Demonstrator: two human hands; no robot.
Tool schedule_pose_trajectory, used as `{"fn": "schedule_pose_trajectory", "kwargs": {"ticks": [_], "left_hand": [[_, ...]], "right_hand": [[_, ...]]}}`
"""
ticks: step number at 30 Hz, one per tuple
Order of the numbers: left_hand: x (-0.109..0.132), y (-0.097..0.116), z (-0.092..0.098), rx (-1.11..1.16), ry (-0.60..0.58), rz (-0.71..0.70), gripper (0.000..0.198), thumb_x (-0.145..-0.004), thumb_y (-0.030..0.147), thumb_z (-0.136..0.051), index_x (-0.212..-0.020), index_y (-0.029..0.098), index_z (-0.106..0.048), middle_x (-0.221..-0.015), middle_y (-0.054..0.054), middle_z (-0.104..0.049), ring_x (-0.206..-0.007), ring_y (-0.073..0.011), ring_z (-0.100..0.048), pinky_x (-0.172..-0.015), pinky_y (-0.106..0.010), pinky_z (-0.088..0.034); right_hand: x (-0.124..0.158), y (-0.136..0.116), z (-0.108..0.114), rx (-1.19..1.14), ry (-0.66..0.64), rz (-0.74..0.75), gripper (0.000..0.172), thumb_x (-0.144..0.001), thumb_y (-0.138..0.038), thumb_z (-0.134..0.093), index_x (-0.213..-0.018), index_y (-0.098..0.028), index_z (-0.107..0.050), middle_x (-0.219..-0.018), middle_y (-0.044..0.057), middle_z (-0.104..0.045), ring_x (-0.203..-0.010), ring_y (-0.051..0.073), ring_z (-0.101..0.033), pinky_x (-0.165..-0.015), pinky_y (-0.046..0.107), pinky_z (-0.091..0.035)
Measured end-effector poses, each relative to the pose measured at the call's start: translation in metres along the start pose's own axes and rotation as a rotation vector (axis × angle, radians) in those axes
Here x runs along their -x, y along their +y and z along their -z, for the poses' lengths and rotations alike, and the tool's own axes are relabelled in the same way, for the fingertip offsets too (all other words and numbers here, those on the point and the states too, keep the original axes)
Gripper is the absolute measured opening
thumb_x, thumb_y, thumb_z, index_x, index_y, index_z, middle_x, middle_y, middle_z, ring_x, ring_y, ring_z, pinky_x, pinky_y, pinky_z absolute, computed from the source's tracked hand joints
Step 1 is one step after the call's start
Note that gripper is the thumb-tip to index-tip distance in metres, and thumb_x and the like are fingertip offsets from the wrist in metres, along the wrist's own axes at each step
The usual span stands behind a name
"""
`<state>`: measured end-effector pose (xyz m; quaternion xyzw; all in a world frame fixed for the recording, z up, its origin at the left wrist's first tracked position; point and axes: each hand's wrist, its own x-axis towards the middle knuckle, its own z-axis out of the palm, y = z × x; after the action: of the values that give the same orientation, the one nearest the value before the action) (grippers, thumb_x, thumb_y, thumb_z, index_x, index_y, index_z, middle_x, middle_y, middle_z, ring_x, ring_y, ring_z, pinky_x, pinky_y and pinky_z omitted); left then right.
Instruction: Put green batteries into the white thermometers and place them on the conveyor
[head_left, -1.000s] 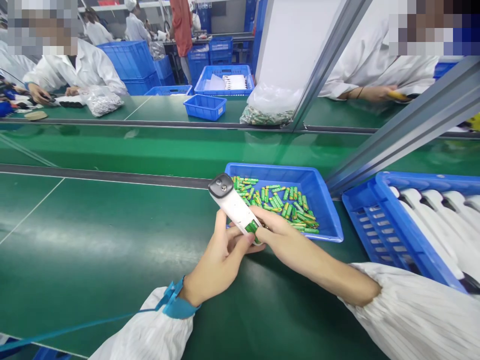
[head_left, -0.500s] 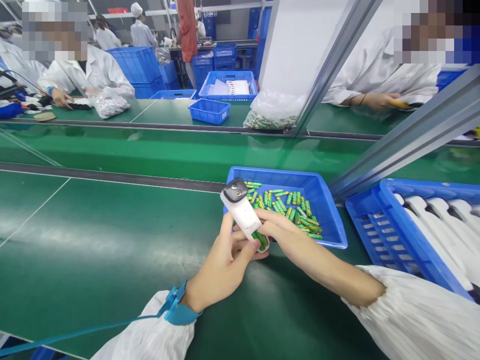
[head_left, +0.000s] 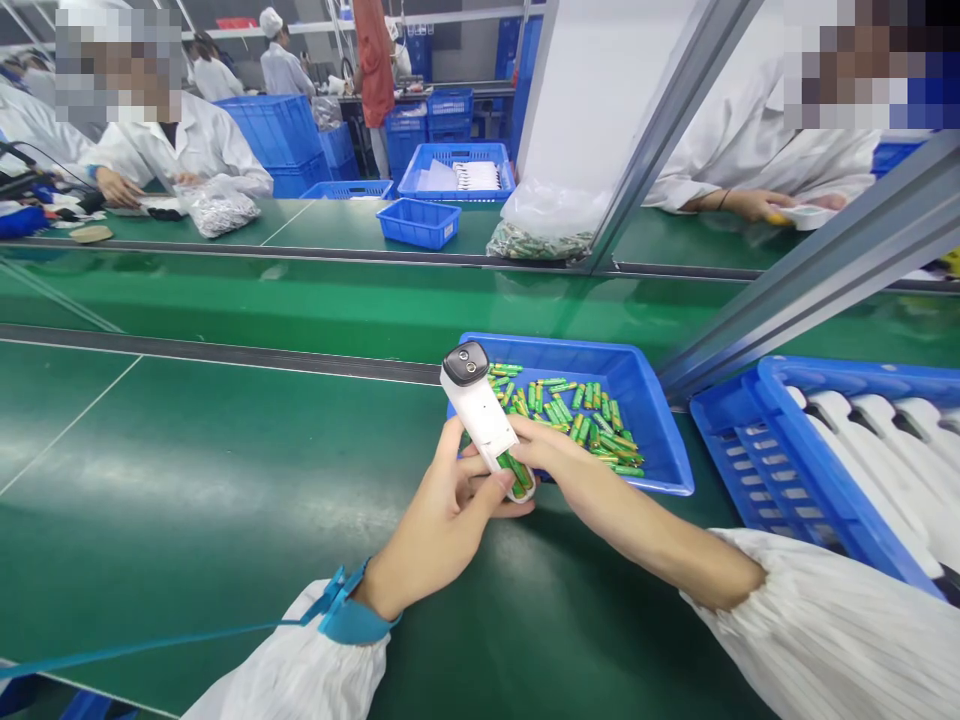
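My left hand (head_left: pixel 450 520) is wrapped round the lower part of a white forehead thermometer (head_left: pixel 480 410), its thumb by the open battery compartment. The black end with two round lenses points up and away from me. Green batteries (head_left: pixel 516 472) lie inside the compartment at the handle's lower end. With its fingers closed at the handle's right side, my right hand (head_left: pixel 551 450) touches the thermometer beside the compartment; its fingertips are partly hidden. Behind both hands stands a blue tray (head_left: pixel 664 430) of loose green and yellow batteries (head_left: pixel 559 410).
On the right, a blue crate (head_left: pixel 750 470) holds several white thermometers (head_left: pixel 877 470). A slanted metal post (head_left: pixel 810 240) rises behind it. Across the green belt (head_left: pixel 322 305) are a small blue bin (head_left: pixel 418 222), a bag of batteries (head_left: pixel 544 225) and co-workers. A blue wrist strap cord (head_left: pixel 165 640) trails left.
The thermometer has shifted slightly up and left and turned a little, showing more of the batteries in its compartment. Both hands stay on it. The right-hand co-worker's white item has turned into view.
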<state>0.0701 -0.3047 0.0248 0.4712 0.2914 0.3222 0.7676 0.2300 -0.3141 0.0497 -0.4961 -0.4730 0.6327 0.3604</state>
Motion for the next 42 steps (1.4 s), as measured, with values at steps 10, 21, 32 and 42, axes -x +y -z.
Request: {"fn": "schedule_pose_trajectory", "kwargs": {"ticks": [10, 21, 32, 42], "left_hand": [[0.001, -0.001, -0.001, -0.031, 0.007, 0.003, 0.056, -0.095, 0.031, -0.056, -0.142, 0.026, -0.026, -0.122, -0.009, -0.066, -0.109, -0.0241, -0.065, -0.091, -0.04, -0.059], [0.0, -0.008, -0.002, -0.14, 0.014, -0.011, 0.052, -0.095, 0.029, -0.056, -0.141, 0.028, -0.033, -0.119, -0.007, -0.067, -0.109, -0.0229, -0.065, -0.091, -0.038, -0.058], [-0.002, 0.007, 0.002, 0.005, 0.061, 0.044, 0.067, -0.092, 0.034, -0.062, -0.146, 0.023, -0.024, -0.109, -0.01, -0.069, -0.101, -0.0253, -0.068, -0.085, -0.041, -0.061], [-0.002, 0.004, -0.002, -0.035, 0.075, 0.015, 0.059, -0.093, 0.032, -0.06, -0.143, 0.027, -0.031, -0.11, -0.007, -0.069, -0.103, -0.0232, -0.067, -0.087, -0.041, -0.06]], "right_hand": [[-0.001, -0.002, -0.002, 0.023, 0.021, -0.046, 0.031, -0.087, -0.027, -0.045, -0.111, -0.023, -0.063, -0.102, 0.002, -0.065, -0.098, 0.021, -0.056, -0.079, 0.031, -0.04], [-0.002, -0.004, -0.001, -0.01, 0.068, -0.091, 0.042, -0.076, -0.019, -0.046, -0.113, -0.023, -0.065, -0.105, 0.003, -0.068, -0.099, 0.023, -0.06, -0.076, 0.032, -0.046], [-0.002, -0.005, 0.002, -0.051, 0.003, -0.079, 0.04, -0.078, -0.026, -0.051, -0.116, -0.022, -0.065, -0.115, 0.004, -0.068, -0.105, 0.025, -0.06, -0.075, 0.034, -0.043], [0.001, -0.004, 0.0, -0.053, 0.039, -0.055, 0.036, -0.086, -0.03, -0.049, -0.118, -0.021, -0.064, -0.11, 0.004, -0.068, -0.099, 0.023, -0.059, -0.077, 0.032, -0.043]]}}
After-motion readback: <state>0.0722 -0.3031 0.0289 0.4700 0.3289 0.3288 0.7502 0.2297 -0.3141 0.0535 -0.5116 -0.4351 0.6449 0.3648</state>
